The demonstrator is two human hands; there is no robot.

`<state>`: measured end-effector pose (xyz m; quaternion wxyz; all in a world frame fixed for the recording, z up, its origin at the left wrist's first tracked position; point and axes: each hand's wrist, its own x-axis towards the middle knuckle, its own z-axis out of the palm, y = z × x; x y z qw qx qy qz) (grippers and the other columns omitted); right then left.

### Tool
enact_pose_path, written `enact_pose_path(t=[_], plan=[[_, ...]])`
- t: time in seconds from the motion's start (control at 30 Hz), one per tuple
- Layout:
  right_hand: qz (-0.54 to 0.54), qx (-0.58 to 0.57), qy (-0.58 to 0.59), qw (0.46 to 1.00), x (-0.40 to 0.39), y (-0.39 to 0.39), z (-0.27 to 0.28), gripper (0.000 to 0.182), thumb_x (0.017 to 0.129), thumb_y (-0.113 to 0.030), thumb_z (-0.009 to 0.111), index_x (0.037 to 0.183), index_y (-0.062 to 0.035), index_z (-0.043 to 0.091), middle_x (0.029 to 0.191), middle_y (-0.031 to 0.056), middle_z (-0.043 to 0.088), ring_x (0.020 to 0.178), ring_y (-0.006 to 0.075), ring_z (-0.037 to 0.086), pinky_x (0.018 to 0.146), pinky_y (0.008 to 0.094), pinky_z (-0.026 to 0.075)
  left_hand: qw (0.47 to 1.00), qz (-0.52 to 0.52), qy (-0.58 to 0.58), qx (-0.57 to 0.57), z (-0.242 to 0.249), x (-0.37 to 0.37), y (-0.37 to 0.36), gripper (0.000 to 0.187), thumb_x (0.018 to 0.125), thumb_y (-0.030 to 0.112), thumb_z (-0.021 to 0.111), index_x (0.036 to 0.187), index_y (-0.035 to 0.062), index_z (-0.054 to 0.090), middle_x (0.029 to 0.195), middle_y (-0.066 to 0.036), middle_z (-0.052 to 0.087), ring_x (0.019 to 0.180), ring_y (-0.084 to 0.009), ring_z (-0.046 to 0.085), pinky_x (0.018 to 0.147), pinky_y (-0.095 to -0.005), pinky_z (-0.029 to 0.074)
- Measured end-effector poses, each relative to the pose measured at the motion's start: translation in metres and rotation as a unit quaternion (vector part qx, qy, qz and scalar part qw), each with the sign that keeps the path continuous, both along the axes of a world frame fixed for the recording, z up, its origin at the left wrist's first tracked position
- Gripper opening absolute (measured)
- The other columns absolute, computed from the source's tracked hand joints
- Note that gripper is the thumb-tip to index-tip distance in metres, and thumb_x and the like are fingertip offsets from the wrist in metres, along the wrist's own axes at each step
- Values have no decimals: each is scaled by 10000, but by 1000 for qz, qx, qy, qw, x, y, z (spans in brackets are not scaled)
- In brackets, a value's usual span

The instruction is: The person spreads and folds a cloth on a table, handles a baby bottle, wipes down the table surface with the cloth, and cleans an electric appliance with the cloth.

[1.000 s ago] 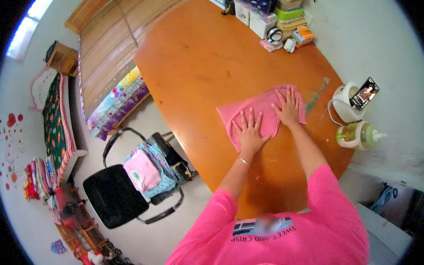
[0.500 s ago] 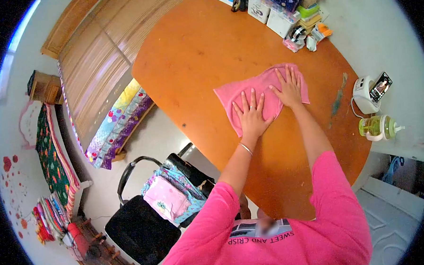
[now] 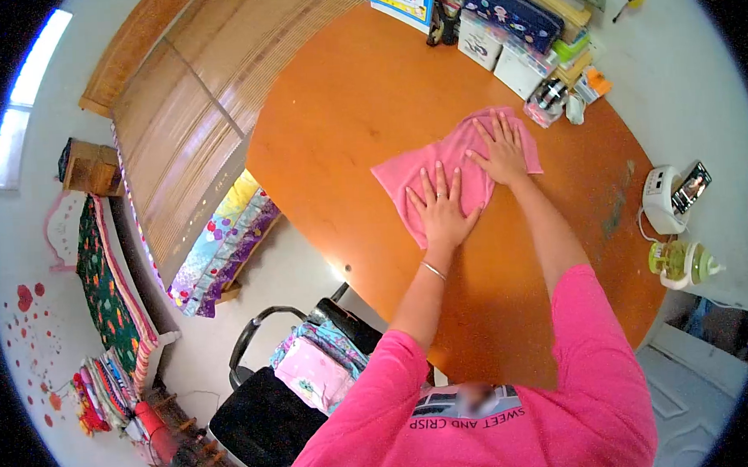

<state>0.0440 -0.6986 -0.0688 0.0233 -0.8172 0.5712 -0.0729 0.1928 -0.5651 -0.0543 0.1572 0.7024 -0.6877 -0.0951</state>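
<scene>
A pink cloth (image 3: 403,180) lies spread and slightly wrinkled on the orange-brown wooden table (image 3: 335,110). My left hand (image 3: 445,212) presses flat on its middle and near side, fingers spread, with a ring on one finger and a bangle at the wrist. Further up and to the right, my right hand (image 3: 502,151) rests flat on the cloth's far right part, fingers apart. Neither hand grasps the cloth. Its right corner shows just past my right hand.
Boxes, books and a dark pencil case (image 3: 510,15) line the far edge. On the right stand a white device (image 3: 661,200) with a phone (image 3: 691,188) leaning on it and a green bottle (image 3: 680,262). A black chair (image 3: 269,422) holding folded fabric (image 3: 315,374) is at the left.
Both hands and the cloth have slid across the table, away from me and closer to the boxes at the far edge. The camera view has also shifted.
</scene>
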Motion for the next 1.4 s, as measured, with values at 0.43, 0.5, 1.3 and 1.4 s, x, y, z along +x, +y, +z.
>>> enact_pose_path(t=[0.43, 0.5, 1.3, 1.4], plan=[[29, -26, -30, 999, 150, -151, 4, 751, 859, -573, 535, 1473, -196, 324, 1558, 165, 173, 1442, 343, 145, 1164, 491, 102, 999, 8, 0, -34, -5, 143, -159, 744, 840, 573, 507, 1451, 169, 381, 1568, -133, 177, 1442, -393, 100, 1095, -663, 24], [27, -29, -38, 999, 183, -176, -6, 752, 856, -584, 532, 1471, -203, 329, 1555, 167, 180, 1442, 345, 145, 1160, 503, 101, 998, 25, -38, -38, -15, 183, -187, 652, 905, 530, 422, 1462, 197, 362, 1565, -113, 197, 1440, -391, 114, 1097, -662, 39], [166, 18, -55, 984, 426, -98, 6, 867, 794, -669, 526, 1492, -211, 292, 1550, 218, 153, 1439, 392, 100, 1138, 584, 48, 969, 213, -124, -4, -21, 364, -93, 675, 917, 436, 443, 1456, 48, 325, 1554, -135, 222, 1434, -365, 156, 1127, -575, 107], [186, 25, -83, 979, 406, -50, 2, 826, 801, -614, 555, 1483, -216, 313, 1550, 212, 159, 1437, 387, 110, 1143, 572, 49, 971, 212, -113, 6, -22, 339, -54, 687, 899, 420, 470, 1456, 45, 325, 1554, -155, 209, 1437, -372, 142, 1129, -566, 115]])
